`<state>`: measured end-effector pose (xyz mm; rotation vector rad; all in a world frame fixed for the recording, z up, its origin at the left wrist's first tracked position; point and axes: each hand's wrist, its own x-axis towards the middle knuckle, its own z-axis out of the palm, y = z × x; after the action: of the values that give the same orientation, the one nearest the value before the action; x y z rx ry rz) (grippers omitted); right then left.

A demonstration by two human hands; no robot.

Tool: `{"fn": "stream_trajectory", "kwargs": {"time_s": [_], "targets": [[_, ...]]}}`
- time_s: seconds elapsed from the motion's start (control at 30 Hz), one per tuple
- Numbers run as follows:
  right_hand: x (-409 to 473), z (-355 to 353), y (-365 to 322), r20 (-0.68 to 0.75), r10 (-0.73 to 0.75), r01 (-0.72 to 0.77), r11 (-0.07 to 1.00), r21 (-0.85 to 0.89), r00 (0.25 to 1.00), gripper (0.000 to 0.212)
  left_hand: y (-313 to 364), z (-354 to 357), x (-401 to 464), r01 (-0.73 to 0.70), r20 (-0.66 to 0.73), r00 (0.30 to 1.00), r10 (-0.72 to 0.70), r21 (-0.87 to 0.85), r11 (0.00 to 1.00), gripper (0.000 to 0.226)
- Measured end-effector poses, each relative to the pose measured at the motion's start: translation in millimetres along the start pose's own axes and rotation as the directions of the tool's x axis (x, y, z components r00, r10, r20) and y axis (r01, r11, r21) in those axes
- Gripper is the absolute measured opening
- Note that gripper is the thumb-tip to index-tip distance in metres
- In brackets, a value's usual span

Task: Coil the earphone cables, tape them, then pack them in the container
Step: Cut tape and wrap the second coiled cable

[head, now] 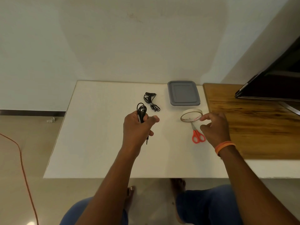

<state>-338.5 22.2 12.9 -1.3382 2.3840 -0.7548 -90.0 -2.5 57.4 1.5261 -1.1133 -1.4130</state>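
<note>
Gripping a coiled black earphone cable [141,111] in our left hand [138,127], plug dangling, we keep its loops from springing apart. Our right hand [214,127] reaches with fingers loosely spread toward the tape roll [191,115], not yet touching. Nearby on the white table [97,143], a second taped earphone bundle [151,101], red-handled scissors [197,135] and the lidded grey container [184,93] wait.

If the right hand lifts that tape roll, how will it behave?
The tape roll is a thin, hollow ring, so probably light. Lying flat, it should stay put; on edge it may roll. It touches the scissors, which might shift.
</note>
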Motion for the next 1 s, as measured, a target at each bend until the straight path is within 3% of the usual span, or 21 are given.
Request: {"fn": "stream_trajectory", "kwargs": {"time_s": [0.07, 0.13, 0.27, 0.37, 0.5, 0.6, 0.7, 0.8, 0.9, 0.93, 1.0], "targets": [[5, -4, -2, -0.064, -0.053, 0.056, 0.997, 0.047, 0.997, 0.041, 0, -1, -1, -0.001, -0.001, 1.0, 0.001, -0.007, 1.0, 0.033], [14, -4, -3, -0.036, -0.124, 0.126, 0.991, 0.048, 0.992, 0.054, 0, -3, -1, -0.001, 0.003, 1.0, 0.001, -0.006, 1.0, 0.033], [16, 9, -1, 0.108, -0.238, 0.239, 0.971, 0.002, 0.965, 0.034, 0, -3, 0, -0.002, -0.006, 1.0, 0.002, 0.005, 1.0, 0.034], [9, 7, -4, 0.222, -0.24, 0.239, 0.97, 0.031, 0.945, 0.029, -2, -3, 0, -0.006, -0.004, 1.0, 0.006, 0.006, 1.0, 0.034], [-5, 13, -5, 0.444, -0.226, 0.29, 0.954, -0.08, 0.867, 0.026, -2, -1, 0, -0.006, 0.002, 1.0, 0.005, 0.038, 0.999, 0.033], [-10, 26, -7, 0.468, -0.178, 0.285, 0.944, -0.168, 0.866, 0.031, -2, 1, -3, -0.016, 0.019, 1.0, 0.015, 0.061, 0.998, 0.033], [-10, 33, -7, 0.479, -0.125, 0.217, 0.966, -0.142, 0.869, 0.044, -1, -1, -4, -0.014, 0.02, 1.0, 0.013, 0.074, 0.997, 0.034], [-9, 21, -13, 0.372, -0.094, 0.092, 0.995, 0.022, 0.923, 0.042, -1, -1, -3, 0.003, 0.016, 1.0, -0.004, 0.064, 0.998, 0.034], [-11, -6, -27, 0.086, -0.007, -0.021, 0.945, 0.328, 0.996, 0.013, 0, -1, -1, 0.047, 0.047, 0.998, -0.048, 0.005, 0.999, 0.034], [-12, -13, -31, 0.079, 0.066, -0.095, 0.878, 0.469, 0.995, 0.007, 0, 0, -2, 0.077, 0.074, 0.995, -0.075, -0.028, 0.997, 0.035], [-18, -18, -42, 0.306, 0.108, -0.298, 0.662, 0.688, 0.946, 0.012, 2, 0, -3, 0.142, 0.147, 0.981, -0.128, -0.091, 0.986, 0.036]]}}
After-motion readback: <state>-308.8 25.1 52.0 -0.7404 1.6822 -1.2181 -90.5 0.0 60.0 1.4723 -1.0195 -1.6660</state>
